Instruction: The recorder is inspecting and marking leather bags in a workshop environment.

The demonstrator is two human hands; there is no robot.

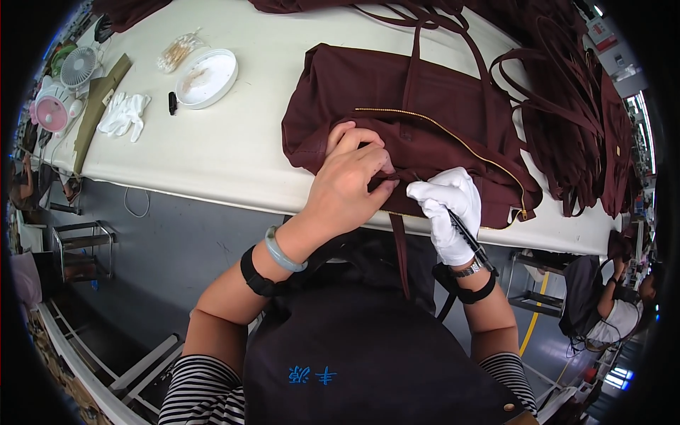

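A dark maroon handbag [354, 78] lies on the white table in front of me, its top open along a gold zipper [453, 133]. My left hand [350, 180], bare, is closed on the bag's fabric near the opening, thumb and fingers pinching a fold. On my right hand [448, 205] is a white glove. Its fingers are wrapped round a black pen [464, 230], whose upper end points back toward my wrist. The front of the gloved fingers meets the fabric close to my left thumb; the pen's tip is hard to make out there.
Left on the table [234, 152] are a round white dish [225, 76], a bag of cotton swabs [178, 49], a small black object [172, 103], a white glove [125, 115] and small fans [78, 67]. More maroon bags [567, 120] are heaped at right. A person [613, 304] sits beyond.
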